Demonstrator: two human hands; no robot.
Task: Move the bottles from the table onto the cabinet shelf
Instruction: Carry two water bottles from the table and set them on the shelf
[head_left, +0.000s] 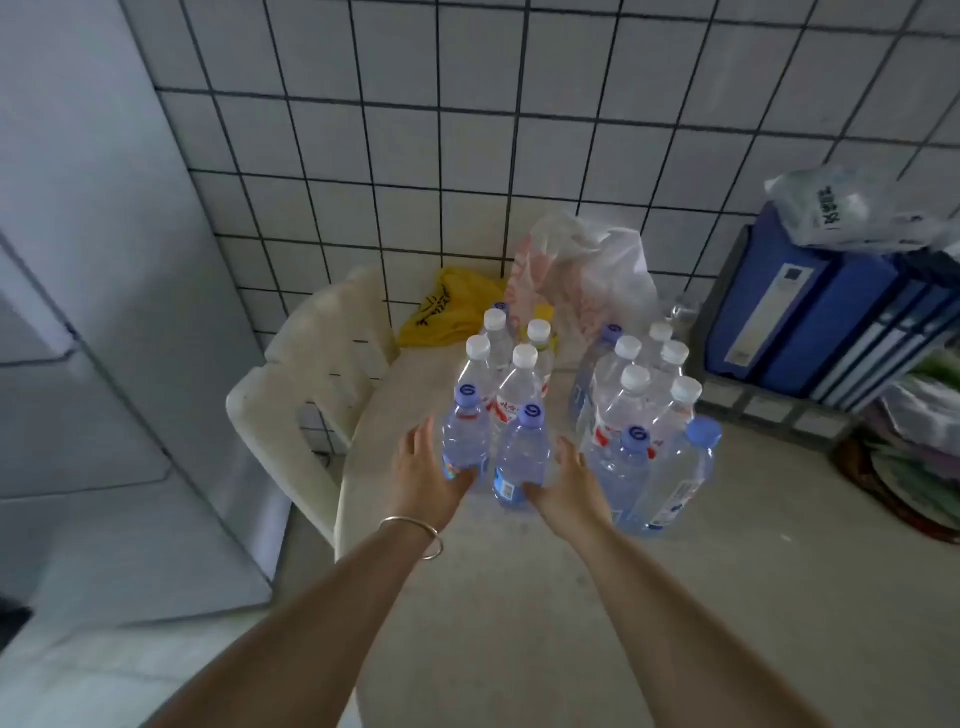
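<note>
Several clear water bottles stand in two clusters on the beige table (519, 597). My left hand (423, 480) grips the front left blue-capped bottle (465, 441), fingers along its left side and thumb across its base. My right hand (569, 488) grips the neighbouring blue-capped bottle (522, 457) from the right, thumb in front of its label. White-capped bottles (519, 374) stand right behind these two. The right cluster (634, 405) has a blue-capped bottle (680, 467) leaning at its front. The grey cabinet (104, 312) rises at the left; no shelf shows.
A white plastic chair (311, 374) sits between the table and the cabinet. A yellow bag (447, 306) and a white plastic bag (582, 270) lie against the tiled wall behind the bottles. Blue binders (805, 322) with a bag on top stand at the right.
</note>
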